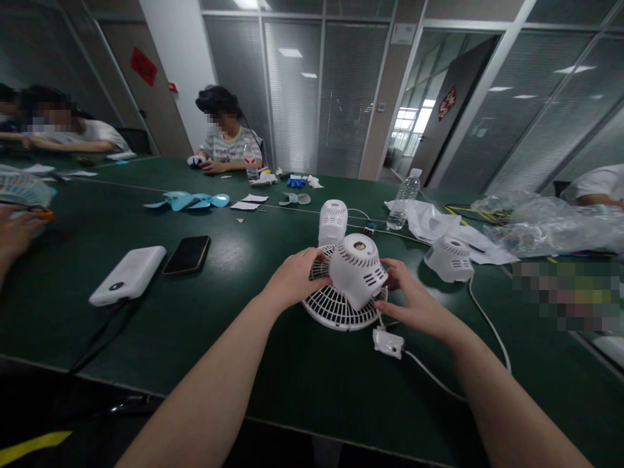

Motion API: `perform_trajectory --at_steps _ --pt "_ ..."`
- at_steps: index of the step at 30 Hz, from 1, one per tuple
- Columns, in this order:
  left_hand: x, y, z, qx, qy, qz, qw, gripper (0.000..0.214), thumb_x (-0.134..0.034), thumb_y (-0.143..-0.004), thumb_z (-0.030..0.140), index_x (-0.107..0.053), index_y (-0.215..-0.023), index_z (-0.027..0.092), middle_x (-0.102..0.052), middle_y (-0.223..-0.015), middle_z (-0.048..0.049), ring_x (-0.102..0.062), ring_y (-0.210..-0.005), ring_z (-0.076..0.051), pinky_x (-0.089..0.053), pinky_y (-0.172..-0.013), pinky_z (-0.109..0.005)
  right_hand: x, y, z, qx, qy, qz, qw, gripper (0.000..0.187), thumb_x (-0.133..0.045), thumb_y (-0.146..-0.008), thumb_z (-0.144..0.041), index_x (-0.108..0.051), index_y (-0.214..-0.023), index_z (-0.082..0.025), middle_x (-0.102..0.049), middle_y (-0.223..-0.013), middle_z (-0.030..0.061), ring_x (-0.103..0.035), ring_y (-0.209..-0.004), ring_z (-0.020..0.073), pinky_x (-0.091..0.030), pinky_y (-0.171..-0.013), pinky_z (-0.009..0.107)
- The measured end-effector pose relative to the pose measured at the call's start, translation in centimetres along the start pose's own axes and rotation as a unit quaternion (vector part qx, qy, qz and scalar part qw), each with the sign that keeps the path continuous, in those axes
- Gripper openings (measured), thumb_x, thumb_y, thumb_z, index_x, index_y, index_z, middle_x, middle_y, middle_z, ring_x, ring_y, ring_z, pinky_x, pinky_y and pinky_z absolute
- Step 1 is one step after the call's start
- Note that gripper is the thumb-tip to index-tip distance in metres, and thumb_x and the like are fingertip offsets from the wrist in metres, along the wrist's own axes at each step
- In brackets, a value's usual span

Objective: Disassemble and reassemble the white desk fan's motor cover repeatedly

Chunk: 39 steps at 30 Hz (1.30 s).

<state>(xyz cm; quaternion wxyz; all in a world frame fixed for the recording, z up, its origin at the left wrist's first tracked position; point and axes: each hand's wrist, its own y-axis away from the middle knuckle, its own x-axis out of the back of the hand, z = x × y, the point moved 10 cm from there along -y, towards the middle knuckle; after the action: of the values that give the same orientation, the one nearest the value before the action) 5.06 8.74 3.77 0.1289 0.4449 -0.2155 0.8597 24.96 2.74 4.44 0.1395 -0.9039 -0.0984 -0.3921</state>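
Observation:
A white fan motor housing (pixel 357 268) sits on a white round fan grille (pixel 336 305) lying on the dark green table (pixel 234 312). My left hand (pixel 295 279) grips the left side of the housing and grille. My right hand (pixel 407 296) holds the right side, fingers curled against the housing. A small white switch box (pixel 389 342) on a white cable (pixel 487 318) lies just in front of the grille.
A second white housing (pixel 333 221) and a third (pixel 449 259) lie behind. A white power bank (pixel 127 275), a black phone (pixel 186 254), blue fan blades (pixel 188 201), a water bottle (pixel 403 199) and plastic bags (pixel 541 224) are on the table. Other people sit at the far and left sides.

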Motion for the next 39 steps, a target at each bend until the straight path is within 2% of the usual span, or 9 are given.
perform_trajectory --at_steps 4,7,12,14,17,21,26,34,39 --pt "0.9 -0.2 -0.4 0.009 -0.018 0.043 0.999 0.024 -0.062 -0.08 0.035 -0.059 -0.101 0.023 -0.065 -0.108 -0.0047 -0.061 -0.098 -0.025 -0.051 -0.083 -0.041 -0.8 0.0 -0.1 0.002 -0.134 -0.062 0.989 0.04 -0.055 -0.077 -0.014 -0.045 -0.115 -0.022 -0.065 -0.099 0.0049 -0.066 -0.094 0.0223 -0.052 -0.086 0.042" --pt "0.6 -0.3 -0.4 0.002 0.018 0.04 0.999 0.017 -0.057 -0.083 0.024 -0.063 -0.098 0.022 -0.068 -0.106 -0.0041 -0.064 -0.095 -0.022 -0.052 -0.083 -0.037 -2.0 0.1 -0.2 -0.03 -0.23 -0.103 0.967 0.026 -0.05 -0.076 -0.012 -0.049 -0.1 -0.021 -0.066 -0.105 0.0053 -0.069 -0.087 0.0203 -0.053 -0.08 0.038" --pt "-0.1 -0.7 -1.1 0.009 0.118 0.039 0.992 0.026 -0.05 -0.086 0.017 -0.067 -0.106 0.022 -0.071 -0.109 -0.004 -0.066 -0.098 -0.021 -0.051 -0.088 -0.034 -5.8 1.6 -1.9 -0.074 -0.285 -0.234 0.926 0.032 -0.045 -0.078 -0.009 -0.048 -0.106 -0.023 -0.059 -0.129 0.0073 -0.069 -0.06 0.0104 -0.051 -0.062 0.028" --pt "-0.5 -0.9 -1.4 0.012 0.145 0.03 0.989 0.028 -0.05 -0.086 0.016 -0.067 -0.108 0.021 -0.072 -0.108 -0.0037 -0.066 -0.099 -0.021 -0.051 -0.088 -0.033 -7.3 2.3 -3.0 -0.066 -0.284 -0.283 0.914 0.036 -0.046 -0.077 -0.008 -0.049 -0.109 -0.024 -0.054 -0.136 0.0082 -0.069 -0.061 0.009 -0.05 -0.061 0.026" --pt "-0.8 -1.0 -1.6 0.014 0.161 0.031 0.986 0.03 -0.051 -0.086 0.015 -0.066 -0.112 0.021 -0.071 -0.112 -0.0043 -0.065 -0.103 -0.021 -0.051 -0.091 -0.034 -8.4 2.5 -4.2 -0.028 -0.254 -0.296 0.92 0.041 -0.05 -0.075 -0.006 -0.051 -0.112 -0.024 -0.05 -0.139 0.0078 -0.07 -0.068 0.0089 -0.049 -0.062 0.023" --pt "-0.7 -1.1 -1.5 -0.002 0.159 0.045 0.986 0.035 -0.052 -0.085 0.013 -0.063 -0.117 0.021 -0.067 -0.118 -0.0044 -0.063 -0.108 -0.021 -0.048 -0.096 -0.035 -8.0 1.8 -4.2 -0.007 -0.222 -0.254 0.942 0.036 -0.05 -0.079 -0.009 -0.054 -0.112 -0.022 -0.057 -0.13 0.0061 -0.069 -0.075 0.0113 -0.051 -0.07 0.027" --pt "-0.5 -1.0 -0.9 -0.033 0.075 0.047 0.995 0.031 -0.051 -0.083 0.013 -0.067 -0.108 0.023 -0.067 -0.106 -0.0048 -0.063 -0.101 -0.021 -0.05 -0.09 -0.035 -6.4 0.9 -3.2 -0.016 -0.176 -0.184 0.967 0.024 -0.049 -0.079 -0.011 -0.061 -0.099 -0.019 -0.068 -0.104 0.0038 -0.067 -0.076 0.0139 -0.052 -0.074 0.03" --pt "0.2 -0.7 -0.6 -0.043 0.016 0.056 0.997 0.018 -0.052 -0.082 0.016 -0.068 -0.09 0.021 -0.066 -0.101 -0.0038 -0.063 -0.098 -0.02 -0.05 -0.09 -0.036 -1.6 -0.4 0.2 -0.068 0.018 -0.029 0.997 0.023 -0.046 -0.072 -0.01 -0.065 -0.072 -0.021 -0.071 -0.076 0.0004 -0.065 -0.075 0.0189 -0.047 -0.071 0.032" --pt "-0.4 -0.4 0.8 -0.078 0.011 0.024 0.997 0.038 -0.052 -0.086 0.024 -0.055 -0.124 0.024 -0.053 -0.136 -0.0047 -0.049 -0.126 -0.022 -0.036 -0.109 -0.043 0.6 -0.5 1.6 -0.098 0.101 0.067 0.988 0.019 -0.046 -0.075 -0.014 -0.061 -0.07 -0.023 -0.069 -0.075 0.0013 -0.063 -0.074 0.0213 -0.043 -0.066 0.033"
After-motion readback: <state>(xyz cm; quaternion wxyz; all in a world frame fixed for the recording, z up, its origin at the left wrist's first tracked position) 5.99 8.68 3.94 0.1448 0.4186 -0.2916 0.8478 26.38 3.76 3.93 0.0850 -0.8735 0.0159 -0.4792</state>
